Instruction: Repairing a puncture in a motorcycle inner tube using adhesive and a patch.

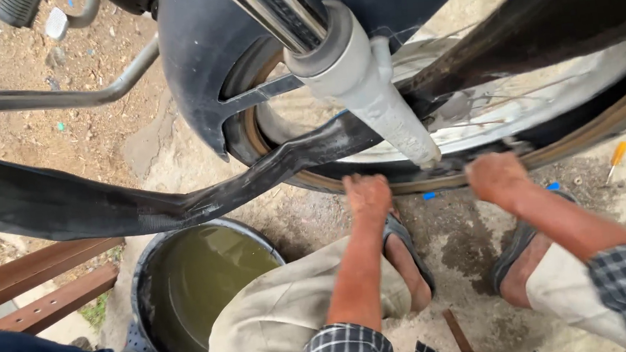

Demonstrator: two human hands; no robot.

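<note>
A: What's nearest?
B: A basin [187, 283] of murky water by the knee.
A: The hands?
B: Left hand [367, 196] and right hand [495, 176] both press on the tyre [373, 181] at the wheel's bottom; whether the fingers are clamped, I can't tell.
A: Beyond?
B: An inner tube [70, 206] trails left; the fork [365, 82] stands above.

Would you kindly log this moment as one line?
left hand: on tyre bottom | right hand: on tyre | inner tube: pulled out leftward | water basin: beside left knee

Roadside repair spot: motorcycle wheel [472, 111], water basin [187, 283]
</note>
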